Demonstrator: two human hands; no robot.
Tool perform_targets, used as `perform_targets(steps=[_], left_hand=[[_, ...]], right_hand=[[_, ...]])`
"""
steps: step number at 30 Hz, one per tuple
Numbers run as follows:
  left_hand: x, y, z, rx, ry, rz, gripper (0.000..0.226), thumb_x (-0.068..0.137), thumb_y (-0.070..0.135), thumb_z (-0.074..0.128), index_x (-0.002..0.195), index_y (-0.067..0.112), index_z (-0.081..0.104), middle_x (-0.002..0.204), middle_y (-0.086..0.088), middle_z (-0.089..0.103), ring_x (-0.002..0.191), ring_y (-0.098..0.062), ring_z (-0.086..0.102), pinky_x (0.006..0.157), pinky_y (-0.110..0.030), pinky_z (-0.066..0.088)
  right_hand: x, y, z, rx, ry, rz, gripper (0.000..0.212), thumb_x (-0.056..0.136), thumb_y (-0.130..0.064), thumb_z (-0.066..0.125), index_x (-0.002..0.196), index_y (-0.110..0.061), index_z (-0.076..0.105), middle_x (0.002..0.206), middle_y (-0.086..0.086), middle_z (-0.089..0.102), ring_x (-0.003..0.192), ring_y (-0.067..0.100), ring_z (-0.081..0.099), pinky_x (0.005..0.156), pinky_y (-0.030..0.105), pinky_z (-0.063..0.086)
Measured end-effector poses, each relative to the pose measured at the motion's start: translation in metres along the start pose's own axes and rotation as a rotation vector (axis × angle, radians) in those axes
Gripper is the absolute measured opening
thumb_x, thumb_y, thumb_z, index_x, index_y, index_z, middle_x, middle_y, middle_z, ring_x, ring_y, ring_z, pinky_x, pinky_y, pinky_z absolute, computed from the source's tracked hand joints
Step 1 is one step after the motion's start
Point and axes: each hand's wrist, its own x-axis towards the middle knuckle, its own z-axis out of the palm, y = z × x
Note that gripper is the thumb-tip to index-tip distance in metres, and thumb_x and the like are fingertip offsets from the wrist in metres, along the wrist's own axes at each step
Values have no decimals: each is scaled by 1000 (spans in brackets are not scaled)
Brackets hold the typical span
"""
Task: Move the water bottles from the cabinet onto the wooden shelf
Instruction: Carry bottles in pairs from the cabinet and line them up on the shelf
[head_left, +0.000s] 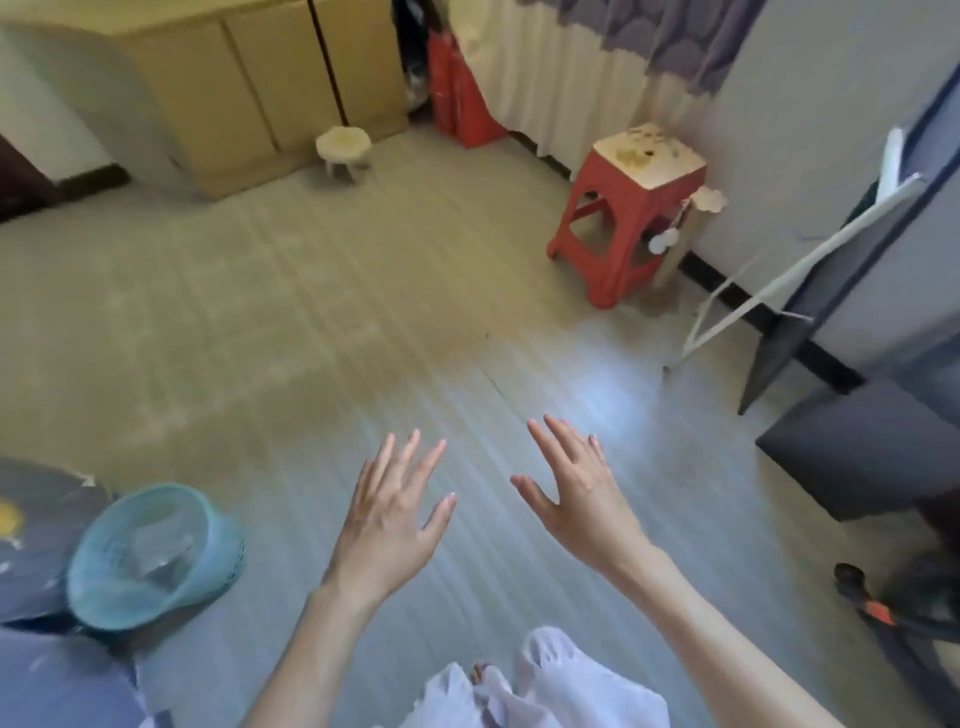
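Floor (311, 312) ahead, cabinet (249, 83) far off; I hold left hand (389, 514) and right hand (576, 488) spread, empty. No bottles visible; probably light, slick, grip mid-body.

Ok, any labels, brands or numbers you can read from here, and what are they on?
None can be read.
Red stool: yellowish marks on its white top, blurred, not legible as writing.
Blue basket: no readable label.
Cabinet: plain doors.
Left hand and right hand: spread, holding nothing.

Floor (291, 332) with red stool (631, 208)
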Motion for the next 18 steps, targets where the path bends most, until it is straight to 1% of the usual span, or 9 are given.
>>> perform_targets(steps=[3, 6, 8, 11, 14, 18], left_hand=[[27, -27, -9, -17, 22, -85, 65, 80, 57, 23, 139, 30, 28, 149, -3, 27, 140, -23, 14, 112, -37, 17], [69, -53, -23, -42, 47, -161, 67, 78, 60, 19, 140, 33, 22, 151, 4, 19, 141, -17, 5, 113, -35, 9], [105, -75, -33, -40, 80, -210, 67, 78, 61, 19, 140, 35, 21, 152, 6, 17, 141, -15, 2, 114, -36, 8], [169, -102, -57, -17, 137, -275, 66, 79, 60, 22, 139, 34, 23, 151, 3, 21, 141, -17, 5, 114, -41, 14], [231, -120, -83, -2, 177, -306, 65, 80, 58, 25, 139, 32, 26, 150, 1, 24, 141, -18, 8, 113, -46, 19], [302, -144, -108, -13, 215, -357, 61, 82, 55, 31, 137, 29, 31, 147, -5, 32, 139, -24, 17, 109, -52, 27]], right_hand=[[64, -7, 4, -26, -47, -81, 81, 80, -69, 18, 139, -16, 33, 146, 12, 34, 137, 29, 27, 111, 40, 7], [136, -12, 7, -49, -84, -136, 75, 81, -62, 24, 138, -13, 36, 144, 14, 37, 136, 31, 28, 110, 43, 10], [189, -14, 10, -60, -97, -177, 72, 82, -59, 25, 137, -14, 36, 144, 14, 37, 137, 31, 28, 110, 44, 11], [274, -20, 8, -77, -117, -236, 71, 83, -59, 27, 137, -14, 37, 144, 14, 38, 136, 32, 28, 110, 46, 13], [353, -28, 1, -96, -132, -289, 67, 84, -56, 31, 134, -12, 42, 140, 16, 43, 133, 34, 34, 108, 52, 20], [447, -40, -3, -127, -181, -341, 69, 84, -59, 30, 133, -12, 43, 139, 16, 45, 132, 34, 36, 107, 53, 21]])
